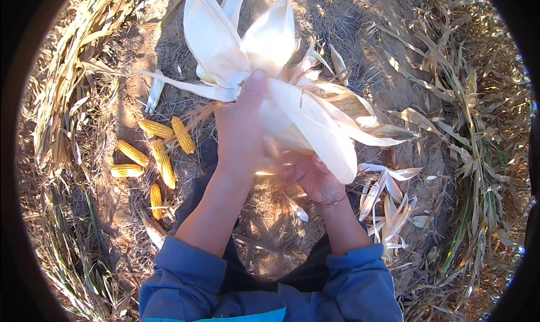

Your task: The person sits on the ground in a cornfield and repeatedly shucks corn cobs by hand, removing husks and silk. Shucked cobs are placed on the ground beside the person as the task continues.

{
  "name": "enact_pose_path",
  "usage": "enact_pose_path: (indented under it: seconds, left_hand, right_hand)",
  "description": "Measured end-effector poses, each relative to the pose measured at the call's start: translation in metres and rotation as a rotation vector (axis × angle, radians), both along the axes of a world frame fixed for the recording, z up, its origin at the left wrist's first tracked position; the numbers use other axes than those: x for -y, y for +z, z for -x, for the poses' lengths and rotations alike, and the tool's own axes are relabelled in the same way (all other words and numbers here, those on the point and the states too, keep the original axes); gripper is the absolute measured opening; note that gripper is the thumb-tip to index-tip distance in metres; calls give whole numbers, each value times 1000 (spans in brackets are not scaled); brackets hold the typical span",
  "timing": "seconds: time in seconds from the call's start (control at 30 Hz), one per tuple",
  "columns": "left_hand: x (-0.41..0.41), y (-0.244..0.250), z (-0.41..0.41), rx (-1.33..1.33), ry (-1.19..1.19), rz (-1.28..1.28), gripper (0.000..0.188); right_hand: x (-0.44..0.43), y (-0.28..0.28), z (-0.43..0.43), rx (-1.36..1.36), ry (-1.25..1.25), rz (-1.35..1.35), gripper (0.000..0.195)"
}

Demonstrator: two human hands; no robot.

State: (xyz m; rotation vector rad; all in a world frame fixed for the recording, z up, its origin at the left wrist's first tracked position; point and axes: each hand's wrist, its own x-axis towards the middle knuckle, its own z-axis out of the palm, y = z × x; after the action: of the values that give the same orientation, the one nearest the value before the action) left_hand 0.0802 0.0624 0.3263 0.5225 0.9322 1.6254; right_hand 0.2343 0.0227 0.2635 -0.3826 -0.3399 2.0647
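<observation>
A large, pale dry corn husk (312, 115) is spread in front of me, its leaves peeled outward and sunlit. My left hand (242, 123) grips it near the base, thumb pressed on top. Beneath the drooping leaves is my right hand (310, 174), palm turned up and fingers curled, touching the husk from below. Blur and the leaves hide what lies between those fingers. A small strip of yellow shows just left of them, too blurred to name surely. Several bare yellow corn ears (162, 164) lie on the ground left of my left forearm.
Discarded husks (392, 216) lie on the right beside my leg, with more husk pieces (156, 90) at the upper left. Banks of dry corn stalks (468, 153) line the right side, and other stalks (63, 94) the left. Straw-strewn soil (270, 220) shows between my legs.
</observation>
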Motion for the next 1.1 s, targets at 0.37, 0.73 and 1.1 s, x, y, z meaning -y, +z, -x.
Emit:
enact_pose_path:
  seconds: [0.37, 0.73, 1.1]
  left_hand:
    - [-5, -34, -46, -338, -418, 87, 53]
    - [-6, -25, -42, -445, -411, -22, 30]
    - [-6, -11, -20, -107, -152, -12, 20]
  right_hand:
    - [-9, -7, -93, 329, -445, 82, 10]
    - [1, -68, -260, 415, -1171, 295, 32]
    - [0, -242, -60, 2136, 135, -679, 42]
